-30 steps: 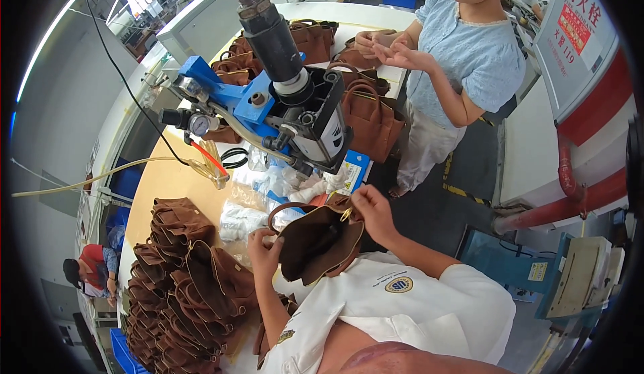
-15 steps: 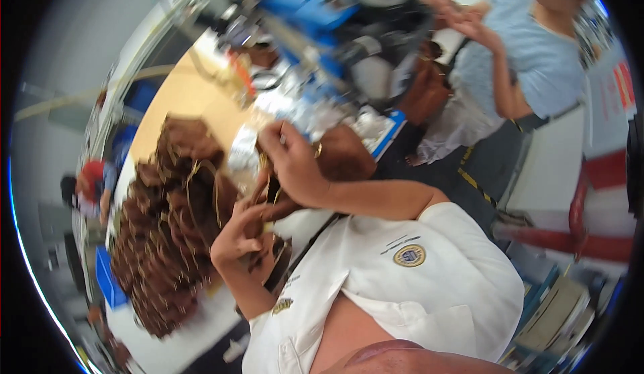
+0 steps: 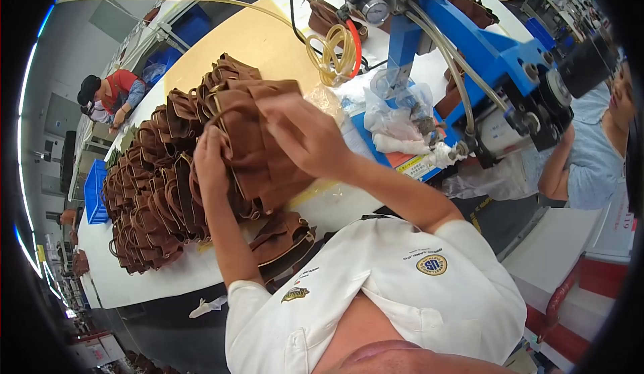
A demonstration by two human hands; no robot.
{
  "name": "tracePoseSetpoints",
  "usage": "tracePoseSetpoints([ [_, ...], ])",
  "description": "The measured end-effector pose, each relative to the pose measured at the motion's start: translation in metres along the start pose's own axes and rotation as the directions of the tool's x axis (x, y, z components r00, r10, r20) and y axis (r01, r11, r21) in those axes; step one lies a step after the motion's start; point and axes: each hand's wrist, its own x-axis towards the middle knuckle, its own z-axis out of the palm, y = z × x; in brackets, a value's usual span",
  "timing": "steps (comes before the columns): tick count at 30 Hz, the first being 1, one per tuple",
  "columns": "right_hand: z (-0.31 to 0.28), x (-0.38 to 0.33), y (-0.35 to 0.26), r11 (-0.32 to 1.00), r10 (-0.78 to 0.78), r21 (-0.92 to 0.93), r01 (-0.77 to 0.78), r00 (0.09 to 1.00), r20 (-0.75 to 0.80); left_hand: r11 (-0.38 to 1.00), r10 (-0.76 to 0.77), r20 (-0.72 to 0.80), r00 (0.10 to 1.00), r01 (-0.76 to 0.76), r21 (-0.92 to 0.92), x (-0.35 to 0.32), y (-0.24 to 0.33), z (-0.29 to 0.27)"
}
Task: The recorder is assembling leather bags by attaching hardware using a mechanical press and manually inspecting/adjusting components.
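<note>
My left hand [image 3: 213,158] is closed on the near left edge of a brown leather bag [image 3: 265,156], by its strap. My right hand [image 3: 305,136] lies against the right side of that bag, its fingers smeared by motion. The bag is tilted above the table, in front of a pile of similar brown bags [image 3: 151,193] with pale edging. One more brown bag [image 3: 285,243] rests at the table's near edge, by my left forearm.
A blue press machine [image 3: 449,28] with a gauge and hoses stands to the right. Near its base is a clear plastic bag [image 3: 399,116]. A yellow coiled hose [image 3: 332,55] lies behind. A blue bin [image 3: 96,191] sits at the left. One person works far left, another at the right.
The view has swung, so the machine appears farther right. My hands were close together over brown leather near my chest; now they are apart on a bag held beside the pile.
</note>
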Motion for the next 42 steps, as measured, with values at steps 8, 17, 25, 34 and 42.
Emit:
tracePoseSetpoints([
  [8,-0.092,-0.2,0.071,0.644,0.763,-0.363,-0.674,0.527,0.374,0.986,-0.103,0.019,0.995,0.099,0.133,0.185,-0.013,0.017],
  [17,-0.117,-0.254,0.082,0.366,0.929,-0.429,-0.826,0.299,0.217,0.452,0.034,-0.017,0.999,0.0,0.892,0.28,-0.159,0.017],
  [25,-0.119,-0.253,0.083,0.401,0.909,-0.415,-0.817,0.301,0.287,0.407,-0.079,0.483,0.872,-0.414,0.814,0.197,-0.078,-0.022],
  [34,-0.121,-0.248,0.093,0.436,0.896,-0.505,-0.745,0.307,0.321,0.496,-0.36,0.446,0.819,-0.237,0.835,-0.126,0.102,-0.072],
  [42,-0.119,-0.237,0.098,0.367,0.901,-0.519,-0.772,0.155,0.406,0.37,-0.211,-0.047,0.976,0.124,0.921,-0.252,-0.038,-0.059],
])
